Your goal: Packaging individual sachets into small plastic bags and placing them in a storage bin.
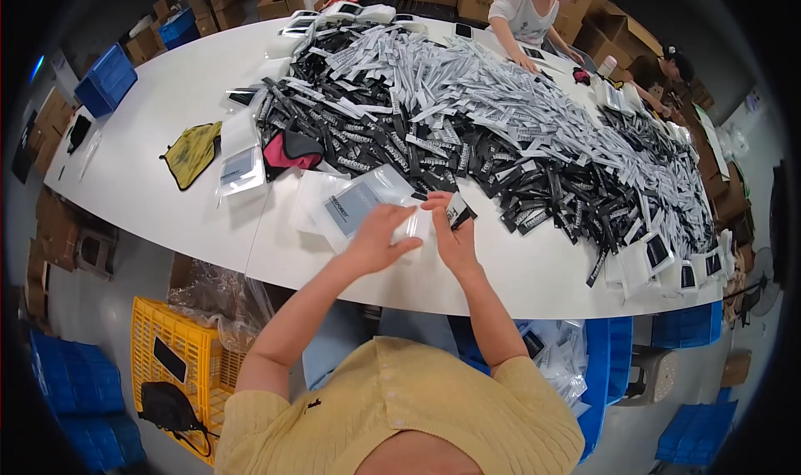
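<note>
Over a clear plastic pouch with a dark printed panel (353,209), my left hand (382,237) has its thumb and fingers spread near the pouch's right edge; whether it pinches the film is unclear. A black and white sachet (460,212) is held between the fingers of my right hand (452,234), just right of the pouch. Behind both hands lies a large heap of black sachets (357,137) and white sachets (488,93). A pink and black cloth pouch (293,151) and a stack of clear pouches (243,168) lie to the left.
A yellow cloth (193,155) and a blue bin (106,81) are on the white table (156,218) at left. More pouches (657,253) lie at right. Two people work across the table. Below its edge are a yellow crate (175,318) and a blue bin (597,375) of filled pouches.
</note>
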`<state>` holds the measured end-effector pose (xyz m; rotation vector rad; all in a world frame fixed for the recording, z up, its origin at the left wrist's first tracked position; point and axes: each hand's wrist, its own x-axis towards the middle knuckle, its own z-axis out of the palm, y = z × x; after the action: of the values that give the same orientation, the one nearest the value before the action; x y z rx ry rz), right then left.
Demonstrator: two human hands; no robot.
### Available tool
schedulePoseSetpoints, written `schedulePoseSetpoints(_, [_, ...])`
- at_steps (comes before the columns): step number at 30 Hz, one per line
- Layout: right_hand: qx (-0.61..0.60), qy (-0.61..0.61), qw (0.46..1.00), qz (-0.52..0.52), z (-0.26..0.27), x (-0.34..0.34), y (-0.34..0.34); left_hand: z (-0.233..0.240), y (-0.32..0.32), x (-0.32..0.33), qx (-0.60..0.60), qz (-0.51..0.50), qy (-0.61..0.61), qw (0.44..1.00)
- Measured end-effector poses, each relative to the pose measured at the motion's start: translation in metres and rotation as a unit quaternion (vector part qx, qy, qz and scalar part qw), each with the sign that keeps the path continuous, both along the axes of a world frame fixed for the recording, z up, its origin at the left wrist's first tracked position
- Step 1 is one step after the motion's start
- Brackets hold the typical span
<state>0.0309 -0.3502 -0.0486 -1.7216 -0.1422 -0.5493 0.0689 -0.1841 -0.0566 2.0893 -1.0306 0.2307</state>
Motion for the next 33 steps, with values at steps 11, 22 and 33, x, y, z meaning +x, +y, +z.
schedulePoseSetpoints(11, [0.327,0.142,0.924,0.141,0.012,-0.008,0.022,0.019,-0.013,-0.031,-0.204,-0.084,0.503,0.836])
schedulePoseSetpoints(22, [0.27,0.081,0.959,-0.021,0.014,-0.023,0.009,-0.006,0.008,0.008,-0.031,0.022,0.204,0.978])
schedulePoseSetpoints(33, [-0.002,0.061,0.998,0.017,-0.04,-0.043,0.03,-0.045,0.026,0.035,0.119,0.121,-0.076,0.983])
